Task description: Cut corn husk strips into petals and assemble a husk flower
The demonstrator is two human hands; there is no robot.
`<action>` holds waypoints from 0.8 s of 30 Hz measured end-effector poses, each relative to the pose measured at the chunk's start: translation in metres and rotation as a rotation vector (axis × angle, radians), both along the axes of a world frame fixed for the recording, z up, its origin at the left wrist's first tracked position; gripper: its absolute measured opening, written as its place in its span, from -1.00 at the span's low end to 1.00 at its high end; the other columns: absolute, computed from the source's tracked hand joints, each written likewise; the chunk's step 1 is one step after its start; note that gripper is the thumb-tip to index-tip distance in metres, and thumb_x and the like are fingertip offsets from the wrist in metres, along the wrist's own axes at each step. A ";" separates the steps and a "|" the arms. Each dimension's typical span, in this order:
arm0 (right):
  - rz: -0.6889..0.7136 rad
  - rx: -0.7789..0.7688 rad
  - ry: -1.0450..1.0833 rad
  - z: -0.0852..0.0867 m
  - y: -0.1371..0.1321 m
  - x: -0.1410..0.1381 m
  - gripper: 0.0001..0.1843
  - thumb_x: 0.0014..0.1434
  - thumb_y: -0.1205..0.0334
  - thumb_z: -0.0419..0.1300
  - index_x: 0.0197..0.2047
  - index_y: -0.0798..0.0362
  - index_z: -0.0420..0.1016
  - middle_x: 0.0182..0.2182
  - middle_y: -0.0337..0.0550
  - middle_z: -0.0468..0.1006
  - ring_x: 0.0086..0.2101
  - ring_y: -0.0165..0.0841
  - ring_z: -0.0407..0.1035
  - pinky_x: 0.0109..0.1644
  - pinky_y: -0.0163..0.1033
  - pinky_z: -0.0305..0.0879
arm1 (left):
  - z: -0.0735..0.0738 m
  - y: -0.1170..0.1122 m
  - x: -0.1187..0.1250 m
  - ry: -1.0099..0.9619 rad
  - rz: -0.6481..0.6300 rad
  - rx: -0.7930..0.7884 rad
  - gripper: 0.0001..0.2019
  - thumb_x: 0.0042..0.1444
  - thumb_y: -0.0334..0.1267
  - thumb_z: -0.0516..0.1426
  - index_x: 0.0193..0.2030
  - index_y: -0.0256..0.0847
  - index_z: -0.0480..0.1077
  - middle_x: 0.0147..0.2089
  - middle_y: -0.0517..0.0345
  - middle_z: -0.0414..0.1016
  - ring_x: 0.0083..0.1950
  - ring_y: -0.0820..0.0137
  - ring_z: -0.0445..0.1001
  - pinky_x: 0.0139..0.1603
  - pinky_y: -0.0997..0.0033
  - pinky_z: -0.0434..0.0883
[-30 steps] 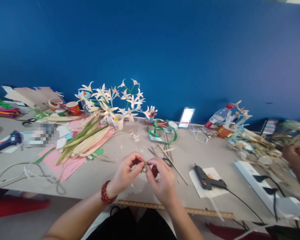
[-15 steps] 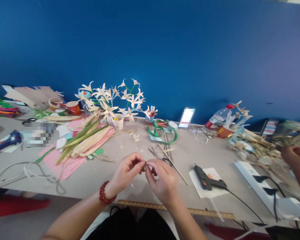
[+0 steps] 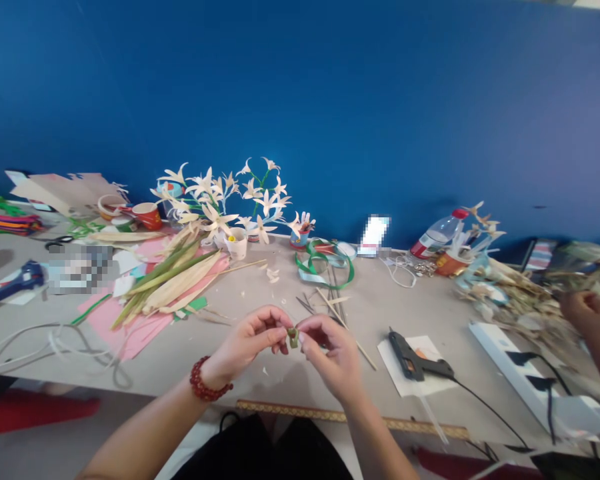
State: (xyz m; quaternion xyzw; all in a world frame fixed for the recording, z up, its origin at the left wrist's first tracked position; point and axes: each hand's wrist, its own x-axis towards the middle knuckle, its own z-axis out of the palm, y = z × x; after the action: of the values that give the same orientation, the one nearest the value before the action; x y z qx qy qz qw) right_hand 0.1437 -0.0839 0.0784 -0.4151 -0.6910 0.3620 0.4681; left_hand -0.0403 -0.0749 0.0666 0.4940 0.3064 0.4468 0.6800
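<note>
Between my two hands is a small green curled piece (image 3: 293, 337), bent into a loop; it looks like a strip of husk. My left hand (image 3: 253, 343), with a red bead bracelet at the wrist, pinches its left side. On the other side, the thumb and fingertips of my right hand (image 3: 333, 350) grip it. Both hands hover over the front part of the table (image 3: 220, 360). Just beyond them lie scissors (image 3: 307, 303), partly hidden by my right hand, and a thin stick (image 3: 337, 312).
To the left, corn husks (image 3: 173, 280) lie on pink paper. White husk flowers (image 3: 215, 217) stand in cups behind. A black glue gun (image 3: 415, 360) rests on paper at right, near a power strip (image 3: 515, 373). Another person's hand (image 3: 587, 313) is at the far right.
My hands have moved slightly apart, and the green loop, mostly hidden by my fingers before, now shows between them. The other person's hand has shifted a little.
</note>
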 end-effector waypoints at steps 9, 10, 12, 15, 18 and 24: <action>-0.053 0.011 0.006 0.000 0.003 0.007 -0.93 0.16 0.32 0.13 -0.34 0.06 0.43 -0.46 -0.19 0.50 -0.50 -0.42 0.35 -0.42 -0.32 0.31 | 0.005 0.000 -0.001 -0.046 -0.004 -0.046 -0.83 0.16 -0.26 0.19 -0.14 -0.26 0.39 -0.39 0.23 0.33 -0.40 0.51 0.40 -0.32 0.49 0.31; -0.061 0.006 0.016 0.000 0.003 0.008 -0.93 0.17 0.32 0.13 -0.34 0.06 0.43 -0.46 -0.19 0.50 -0.51 -0.42 0.35 -0.42 -0.32 0.31 | 0.005 -0.001 -0.002 -0.064 -0.013 -0.059 -0.84 0.16 -0.26 0.20 -0.15 -0.26 0.39 -0.41 0.24 0.32 -0.42 0.52 0.38 -0.30 0.47 0.33; -0.068 -0.010 0.048 0.000 0.004 0.010 -0.94 0.17 0.31 0.13 -0.33 0.06 0.43 -0.45 -0.18 0.52 -0.51 -0.42 0.35 -0.44 -0.33 0.32 | 0.003 -0.001 -0.002 -0.098 -0.025 -0.084 -0.85 0.15 -0.27 0.20 -0.17 -0.25 0.39 -0.43 0.26 0.30 -0.45 0.53 0.35 -0.26 0.42 0.36; -0.054 -0.031 0.114 -0.001 0.005 0.011 -0.95 0.17 0.31 0.14 -0.32 0.06 0.43 -0.42 -0.17 0.54 -0.51 -0.42 0.36 -0.46 -0.34 0.32 | 0.002 -0.001 -0.002 -0.102 -0.022 -0.076 -0.87 0.17 -0.28 0.18 -0.17 -0.25 0.40 -0.44 0.26 0.29 -0.45 0.53 0.33 -0.25 0.42 0.36; -0.062 -0.064 0.212 -0.003 0.005 0.012 -0.94 0.16 0.31 0.16 -0.35 0.06 0.42 -0.43 -0.17 0.53 -0.52 -0.44 0.33 -0.48 -0.36 0.30 | 0.001 -0.001 -0.002 -0.048 -0.002 -0.039 -0.86 0.18 -0.27 0.16 -0.14 -0.26 0.42 -0.41 0.24 0.29 -0.41 0.52 0.36 -0.29 0.48 0.32; -0.055 -0.148 0.419 -0.006 0.008 0.012 -0.94 0.17 0.28 0.19 -0.35 0.06 0.42 -0.43 -0.18 0.52 -0.54 -0.45 0.31 -0.52 -0.37 0.30 | 0.002 -0.002 -0.002 0.065 0.007 0.021 -0.81 0.21 -0.24 0.12 -0.08 -0.25 0.43 -0.38 0.21 0.31 -0.39 0.50 0.38 -0.31 0.49 0.31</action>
State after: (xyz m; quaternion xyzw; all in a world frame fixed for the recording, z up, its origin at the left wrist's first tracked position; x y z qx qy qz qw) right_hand 0.1560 -0.0762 0.0721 -0.3827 -0.5386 0.4770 0.5796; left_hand -0.0420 -0.0769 0.0683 0.5145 0.3252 0.4359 0.6629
